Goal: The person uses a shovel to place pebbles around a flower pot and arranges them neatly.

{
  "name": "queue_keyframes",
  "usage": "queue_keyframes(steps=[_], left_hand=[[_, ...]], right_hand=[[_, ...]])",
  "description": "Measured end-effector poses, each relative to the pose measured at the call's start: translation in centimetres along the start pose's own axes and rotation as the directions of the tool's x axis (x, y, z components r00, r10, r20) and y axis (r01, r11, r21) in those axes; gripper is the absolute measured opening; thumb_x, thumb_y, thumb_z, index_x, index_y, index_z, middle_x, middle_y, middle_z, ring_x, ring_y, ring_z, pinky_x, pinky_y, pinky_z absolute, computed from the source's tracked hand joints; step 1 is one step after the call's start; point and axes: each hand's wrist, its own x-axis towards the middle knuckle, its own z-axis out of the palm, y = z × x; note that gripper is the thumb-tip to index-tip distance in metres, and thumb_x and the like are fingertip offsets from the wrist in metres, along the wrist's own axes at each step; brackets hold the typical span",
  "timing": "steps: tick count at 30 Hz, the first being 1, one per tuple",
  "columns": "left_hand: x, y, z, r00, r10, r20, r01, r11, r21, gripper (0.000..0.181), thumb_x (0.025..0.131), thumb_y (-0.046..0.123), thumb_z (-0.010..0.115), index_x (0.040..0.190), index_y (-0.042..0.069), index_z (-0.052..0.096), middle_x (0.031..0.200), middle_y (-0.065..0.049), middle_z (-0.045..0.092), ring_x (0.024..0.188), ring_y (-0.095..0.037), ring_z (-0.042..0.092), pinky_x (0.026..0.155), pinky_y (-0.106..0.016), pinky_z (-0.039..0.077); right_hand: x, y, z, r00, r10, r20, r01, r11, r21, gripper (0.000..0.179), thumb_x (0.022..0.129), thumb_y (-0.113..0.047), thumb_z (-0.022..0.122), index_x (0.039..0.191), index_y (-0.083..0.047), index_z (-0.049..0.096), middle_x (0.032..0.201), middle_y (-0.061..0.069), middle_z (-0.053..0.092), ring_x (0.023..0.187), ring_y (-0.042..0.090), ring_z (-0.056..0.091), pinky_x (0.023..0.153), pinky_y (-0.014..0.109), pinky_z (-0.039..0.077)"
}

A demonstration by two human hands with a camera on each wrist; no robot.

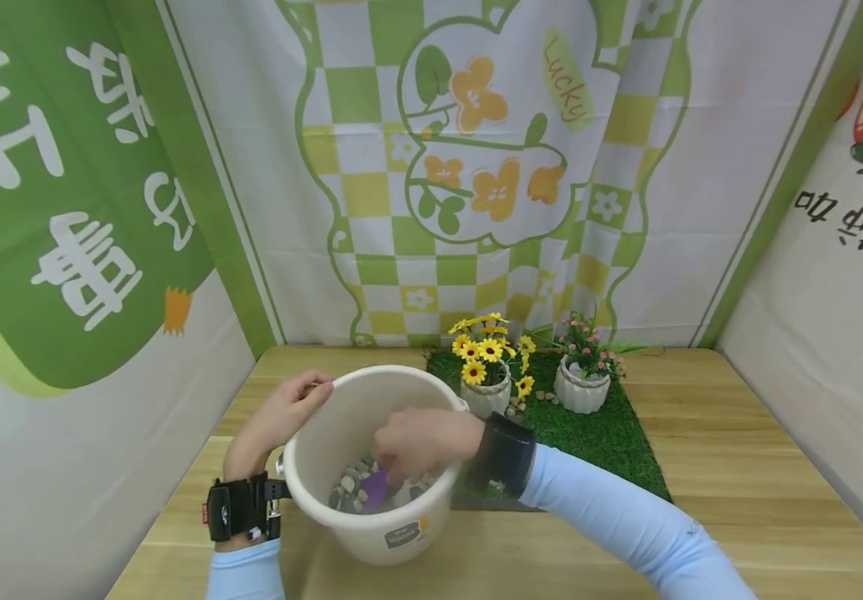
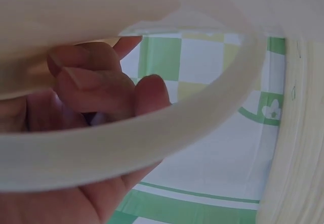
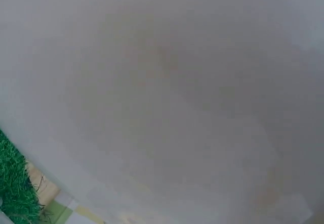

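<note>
A cream plastic bucket (image 1: 371,546) stands at the front of the table with grey and white pebbles (image 1: 349,487) in its bottom. My left hand (image 1: 281,421) grips its rim at the back left. In the left wrist view the curled fingers (image 2: 101,90) show behind a pale curved band (image 2: 202,107) of the bucket. Inside the bucket, my right hand (image 1: 424,442) holds a small purple shovel (image 1: 376,492), its blade down among the pebbles. The shovel's handle is mostly hidden by the hand. Only the bucket's pale wall (image 3: 152,92) fills most of the right wrist view.
Right behind the bucket lies a green turf mat (image 1: 611,450). On it stand a white pot of yellow flowers (image 1: 487,396) and a white pot of pink flowers (image 1: 581,392), with a few pebbles between them. Printed cloth (image 1: 371,100) hangs around the wooden table (image 1: 731,442).
</note>
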Motion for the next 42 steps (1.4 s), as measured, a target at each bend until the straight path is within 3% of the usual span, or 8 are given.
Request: queue_keyframes(steps=[7,12,20,32,42], left_hand=[[0.1,0.2,0.0,1.000,0.026,0.001,-0.026,0.999,0.030,0.031,0.104,0.026,0.048,0.119,0.002,0.061,0.104,-0.017,0.068,0.086,-0.020,0.064,0.073,-0.034,0.053],[0.1,0.3,-0.2,1.000,0.001,0.020,-0.002,1.000,0.002,0.034,0.104,0.028,0.048,0.121,0.002,0.060,0.104,-0.018,0.068,0.085,-0.020,0.064,0.073,-0.034,0.054],[0.0,0.4,-0.6,1.000,-0.017,0.015,0.017,1.000,-0.013,0.034,0.103,0.028,0.049,0.121,0.002,0.061,0.104,-0.018,0.067,0.085,-0.020,0.064,0.071,-0.034,0.055],[-0.3,0.5,-0.5,1.000,0.002,0.011,-0.002,1.000,0.003,0.034,0.103,0.024,0.050,0.125,0.001,0.061,0.104,-0.019,0.068,0.084,-0.019,0.065,0.069,-0.031,0.054],[-0.4,0.9,-0.6,1.000,0.019,0.014,-0.019,1.000,-0.007,0.033,0.103,0.021,0.050,0.125,-0.001,0.060,0.103,-0.020,0.068,0.083,-0.019,0.065,0.067,-0.030,0.055]], right_hand=[[-0.3,0.7,0.1,0.998,-0.056,0.027,0.053,0.993,0.102,0.006,0.088,-0.026,0.070,0.092,-0.023,0.072,0.081,-0.013,0.069,0.066,-0.001,0.059,0.061,0.014,0.046],[-0.5,0.8,0.1,0.998,-0.059,-0.004,0.059,0.988,0.143,0.004,0.089,-0.023,0.068,0.090,-0.022,0.071,0.082,-0.013,0.069,0.068,-0.001,0.059,0.063,0.015,0.047],[-0.3,1.0,-0.2,0.989,-0.098,-0.109,0.104,0.993,0.056,0.005,0.090,-0.026,0.069,0.089,-0.022,0.071,0.080,-0.015,0.066,0.067,-0.002,0.056,0.061,0.012,0.044],[-0.6,1.4,-0.7,0.990,-0.069,-0.123,0.085,0.988,0.130,0.010,0.088,-0.027,0.072,0.096,-0.022,0.074,0.084,-0.016,0.068,0.068,-0.001,0.057,0.064,0.014,0.045],[-1.7,2.2,-2.0,0.988,-0.016,-0.153,0.049,0.975,0.215,0.009,0.089,-0.031,0.071,0.090,-0.023,0.074,0.075,-0.013,0.071,0.061,-0.003,0.059,0.061,0.015,0.048]])
